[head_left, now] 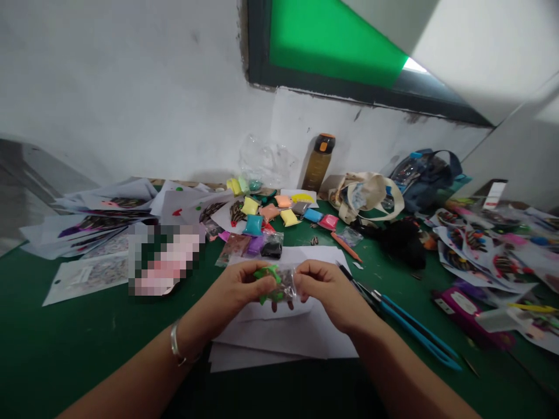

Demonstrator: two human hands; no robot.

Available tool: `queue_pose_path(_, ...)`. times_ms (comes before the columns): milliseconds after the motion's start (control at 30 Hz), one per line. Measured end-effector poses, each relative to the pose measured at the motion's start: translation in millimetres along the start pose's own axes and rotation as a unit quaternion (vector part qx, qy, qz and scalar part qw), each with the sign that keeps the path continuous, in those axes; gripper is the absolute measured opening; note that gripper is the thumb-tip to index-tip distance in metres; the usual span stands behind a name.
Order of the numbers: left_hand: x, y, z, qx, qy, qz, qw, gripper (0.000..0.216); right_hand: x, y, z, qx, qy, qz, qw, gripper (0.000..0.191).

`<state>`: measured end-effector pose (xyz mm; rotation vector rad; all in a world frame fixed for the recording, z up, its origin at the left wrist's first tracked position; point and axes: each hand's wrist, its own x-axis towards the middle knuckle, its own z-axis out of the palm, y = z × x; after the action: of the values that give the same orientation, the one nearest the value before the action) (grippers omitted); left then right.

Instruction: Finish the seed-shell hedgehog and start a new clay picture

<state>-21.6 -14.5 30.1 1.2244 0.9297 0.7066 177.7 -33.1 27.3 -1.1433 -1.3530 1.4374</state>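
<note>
My left hand [236,289] and right hand [331,286] hold a small clear bag [286,283] over white paper sheets [279,340], fingers closed on its ends. Contents: dark bits, with a green piece [267,273] at its left end. Blue-handled scissors [410,329] lie just right, and coloured packets [262,224] lie beyond on the green surface [87,337].

Soft, even, rather dim light fills the scene. The far window [336,41] glows green, with white glare at its right end. The bottle [318,160] throws a faint shadow leftward on the wall [131,87]. The left hand [238,288], right hand [332,288] and clear packet [283,285] between them are sharp; papers [489,256] at the right smear with blur. A pixelated patch [163,259] sits left on the tabletop [65,349]. Edges bend.
</note>
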Motion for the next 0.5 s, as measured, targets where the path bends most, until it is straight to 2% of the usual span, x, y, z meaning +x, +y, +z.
queue_pose_path(100, -0.1, -0.8, 1.5, -0.081, 0.006, -0.036, 0.996, 0.032, 1.2, 2.7, 0.6, 0.03, -0.006, 0.002, 1.0, 0.018)
queue_pose_path(267, -0.2, 1.5, -0.6, -0.14, 0.028, -0.061, 0.988, 0.027, 1.4, 7.2, -1.8, 0.076, -0.054, 0.002, 0.996, 0.025)
queue_pose_path(367, -0.2, 2.9, -1.9, -0.149, 0.019, -0.061, 0.987, 0.025, 0.3, 6.8, -2.6, 0.091, -0.076, -0.007, 0.993, 0.024)
queue_pose_path(500, 0.6, 1.3, -1.9, -0.117, 0.04, -0.037, 0.992, 0.029, -0.8, 2.3, -1.0, 0.081, -0.094, 0.0, 0.992, 0.023)
